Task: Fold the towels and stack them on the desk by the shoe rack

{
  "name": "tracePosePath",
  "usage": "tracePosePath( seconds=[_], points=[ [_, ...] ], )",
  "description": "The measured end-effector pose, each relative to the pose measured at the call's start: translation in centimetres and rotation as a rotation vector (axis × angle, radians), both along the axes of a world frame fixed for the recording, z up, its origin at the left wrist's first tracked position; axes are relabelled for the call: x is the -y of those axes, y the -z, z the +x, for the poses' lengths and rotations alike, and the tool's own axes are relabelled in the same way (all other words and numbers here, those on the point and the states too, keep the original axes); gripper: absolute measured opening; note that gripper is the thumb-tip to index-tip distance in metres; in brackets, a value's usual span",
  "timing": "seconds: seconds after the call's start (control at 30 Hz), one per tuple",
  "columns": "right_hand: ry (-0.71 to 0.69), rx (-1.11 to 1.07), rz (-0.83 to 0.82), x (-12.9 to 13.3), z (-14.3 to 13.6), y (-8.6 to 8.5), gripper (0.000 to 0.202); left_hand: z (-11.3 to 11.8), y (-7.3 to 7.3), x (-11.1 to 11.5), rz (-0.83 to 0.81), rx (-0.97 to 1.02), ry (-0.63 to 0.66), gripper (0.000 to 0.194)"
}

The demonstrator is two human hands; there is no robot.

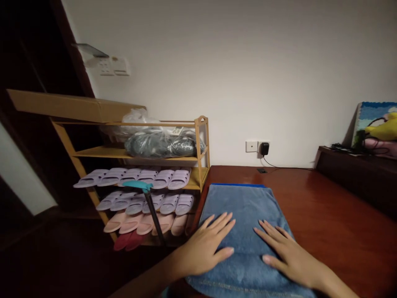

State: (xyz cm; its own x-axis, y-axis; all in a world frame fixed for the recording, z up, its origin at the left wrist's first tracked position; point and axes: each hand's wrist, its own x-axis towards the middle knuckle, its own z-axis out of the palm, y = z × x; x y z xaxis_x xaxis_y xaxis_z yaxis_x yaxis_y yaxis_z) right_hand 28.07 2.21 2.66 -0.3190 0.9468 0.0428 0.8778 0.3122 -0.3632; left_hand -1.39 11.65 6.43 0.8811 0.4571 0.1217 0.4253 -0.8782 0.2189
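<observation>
A blue, soft-looking cloth point(238, 231) lies flat on the reddish-brown wooden surface point(316, 207), with a stitched seam along its near edge. A strip of brighter blue point(238, 185) shows from under its far edge. My left hand point(207, 244) rests palm down on the left part of the cloth, fingers spread. On the right part, my right hand point(285, 252) also lies flat with its fingers apart. Neither hand grips anything.
A wooden shoe rack point(198, 153) stands left, holding rows of lilac slippers point(180, 178), pink slippers point(142, 223) and a plastic-wrapped bundle point(161, 142). A turquoise handle point(136, 185) on a dark pole rises before it. A black plug point(264, 148) trails a cable along the wall.
</observation>
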Motion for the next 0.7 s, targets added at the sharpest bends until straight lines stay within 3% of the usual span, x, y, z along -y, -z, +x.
tracePosePath(
  seconds=[0.1, 0.33, 0.5, 0.7],
  points=[
    [0.061, 0.072, 0.113, 3.2, 0.1, 1.3, 0.061, -2.0, 0.7, 2.4, -0.041, -0.027, -0.021, 0.071],
    [0.165, 0.250, 0.433, 6.2, 1.0, 2.4, 0.071, -3.5, 1.3, 4.1, 0.018, -0.045, -0.076, 0.065],
    [0.043, 0.352, 0.639, 7.6, -0.2, 3.5, 0.084, -4.0, 2.1, 5.4, -0.032, -0.138, -0.059, 0.102],
    [0.040, 0.488, 0.751, 7.6, 0.2, 5.3, 0.072, -3.5, 3.7, 5.7, 0.107, -0.206, -0.127, 0.104]
  ],
)
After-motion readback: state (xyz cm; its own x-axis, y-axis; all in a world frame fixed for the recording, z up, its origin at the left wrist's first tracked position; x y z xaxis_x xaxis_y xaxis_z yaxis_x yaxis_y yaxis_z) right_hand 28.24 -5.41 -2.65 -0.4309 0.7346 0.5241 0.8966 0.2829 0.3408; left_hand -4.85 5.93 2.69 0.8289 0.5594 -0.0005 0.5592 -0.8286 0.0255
